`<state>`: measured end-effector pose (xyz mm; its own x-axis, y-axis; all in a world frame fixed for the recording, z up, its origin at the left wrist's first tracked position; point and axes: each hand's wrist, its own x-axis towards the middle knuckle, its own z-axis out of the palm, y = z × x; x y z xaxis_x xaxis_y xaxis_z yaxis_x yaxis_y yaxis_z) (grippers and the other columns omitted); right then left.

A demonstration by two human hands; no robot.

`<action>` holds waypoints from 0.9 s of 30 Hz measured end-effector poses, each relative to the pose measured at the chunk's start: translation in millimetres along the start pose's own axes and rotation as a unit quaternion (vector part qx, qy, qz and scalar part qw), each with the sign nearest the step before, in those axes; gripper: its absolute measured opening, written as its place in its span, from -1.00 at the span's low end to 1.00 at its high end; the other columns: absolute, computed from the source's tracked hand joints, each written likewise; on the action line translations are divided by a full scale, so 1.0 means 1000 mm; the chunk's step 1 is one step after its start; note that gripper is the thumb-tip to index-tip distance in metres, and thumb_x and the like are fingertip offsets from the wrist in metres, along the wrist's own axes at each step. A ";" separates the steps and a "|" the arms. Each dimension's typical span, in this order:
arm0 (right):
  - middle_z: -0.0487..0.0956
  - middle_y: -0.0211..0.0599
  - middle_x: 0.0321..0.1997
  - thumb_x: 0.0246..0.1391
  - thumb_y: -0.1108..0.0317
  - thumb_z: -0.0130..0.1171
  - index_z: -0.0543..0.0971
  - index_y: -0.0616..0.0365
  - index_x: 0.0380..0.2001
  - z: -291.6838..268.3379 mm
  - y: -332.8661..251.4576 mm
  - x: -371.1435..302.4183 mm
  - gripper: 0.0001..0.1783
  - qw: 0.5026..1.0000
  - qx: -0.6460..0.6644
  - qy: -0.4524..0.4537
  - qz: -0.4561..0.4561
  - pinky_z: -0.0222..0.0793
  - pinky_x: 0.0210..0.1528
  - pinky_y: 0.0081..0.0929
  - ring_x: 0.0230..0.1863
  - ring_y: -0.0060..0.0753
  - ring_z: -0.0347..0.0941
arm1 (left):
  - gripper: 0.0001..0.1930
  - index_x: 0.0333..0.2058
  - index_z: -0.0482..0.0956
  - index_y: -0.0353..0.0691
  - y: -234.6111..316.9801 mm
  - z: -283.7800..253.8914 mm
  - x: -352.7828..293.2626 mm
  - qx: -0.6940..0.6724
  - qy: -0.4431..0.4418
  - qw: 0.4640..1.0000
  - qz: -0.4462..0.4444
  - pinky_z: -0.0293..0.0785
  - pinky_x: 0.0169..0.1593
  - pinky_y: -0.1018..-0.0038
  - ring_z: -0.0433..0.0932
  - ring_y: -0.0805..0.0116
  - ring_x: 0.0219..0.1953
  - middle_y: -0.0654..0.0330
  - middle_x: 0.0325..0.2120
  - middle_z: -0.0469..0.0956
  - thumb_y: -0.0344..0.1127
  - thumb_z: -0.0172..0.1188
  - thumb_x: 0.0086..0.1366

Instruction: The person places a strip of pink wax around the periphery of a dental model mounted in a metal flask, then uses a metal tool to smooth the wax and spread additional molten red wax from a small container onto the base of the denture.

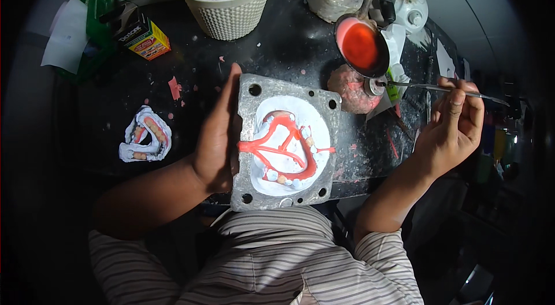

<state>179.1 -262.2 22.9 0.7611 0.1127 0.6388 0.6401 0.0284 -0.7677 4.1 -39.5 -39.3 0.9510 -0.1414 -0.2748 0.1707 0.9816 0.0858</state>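
Note:
My left hand (215,146) grips the left side of a square grey metal dental flask (283,88), tilted up before my chest. White plaster (321,126) fills it, bearing a dental cast with several teeth and red wax strips (254,147) that branch across the middle. My right hand (457,123) pinches a thin metal wax spatula (430,86) in its fingertips. The spatula's tip reaches the metal neck (374,86) of a round burner (347,88) crusted with pink wax. Just beyond it, a small dark pan (380,71) contains melted red wax (361,46).
Left of the flask lies another dental cast (163,142) with teeth and pink wax. Pink wax scraps (174,88) dot the black table. Farther back stand a yellow box (151,42), a cream basket (231,21) of tools, a plastic-wrapped tub (325,2) and a white rounded appliance (409,2).

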 end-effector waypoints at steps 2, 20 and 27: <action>0.61 -0.05 -0.28 0.23 0.49 0.18 0.51 0.39 -0.19 0.000 0.000 0.000 -0.84 1.000 0.002 -0.015 -0.002 0.07 -0.61 -0.78 -0.43 -0.59 0.50 | -0.29 0.08 0.46 -0.30 0.000 0.001 -0.001 0.007 0.013 1.000 0.003 0.50 0.15 0.22 0.59 0.20 0.01 0.00 -0.01 0.57 0.31 -0.18 0.41; 0.52 -0.10 -0.54 0.15 0.42 0.25 0.47 0.40 -0.27 0.062 -0.047 -0.035 -0.76 0.963 0.050 -0.250 -0.085 0.40 -0.55 -0.62 -0.56 -0.35 0.49 | -0.25 0.08 0.47 -0.34 -0.004 0.001 0.002 -0.012 0.000 1.000 -0.011 0.41 0.20 0.20 0.55 0.13 0.05 -0.03 0.02 0.55 0.31 -0.22 0.42; 0.51 -0.14 -0.53 0.13 0.43 0.26 0.48 0.42 -0.29 0.063 -0.045 -0.036 -0.76 0.963 0.041 -0.250 -0.094 0.41 -0.57 -0.61 -0.56 -0.33 0.50 | -0.25 0.09 0.48 -0.33 -0.003 -0.005 0.001 -0.024 -0.034 0.999 -0.016 0.40 0.20 0.21 0.54 0.15 0.06 -0.02 0.03 0.54 0.32 -0.22 0.41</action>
<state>115.7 -205.0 31.3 0.4747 0.5608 0.6784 0.7356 0.1704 -0.6556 3.2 -41.9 -44.6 0.9608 -0.1793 -0.2116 0.1902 0.9812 0.0319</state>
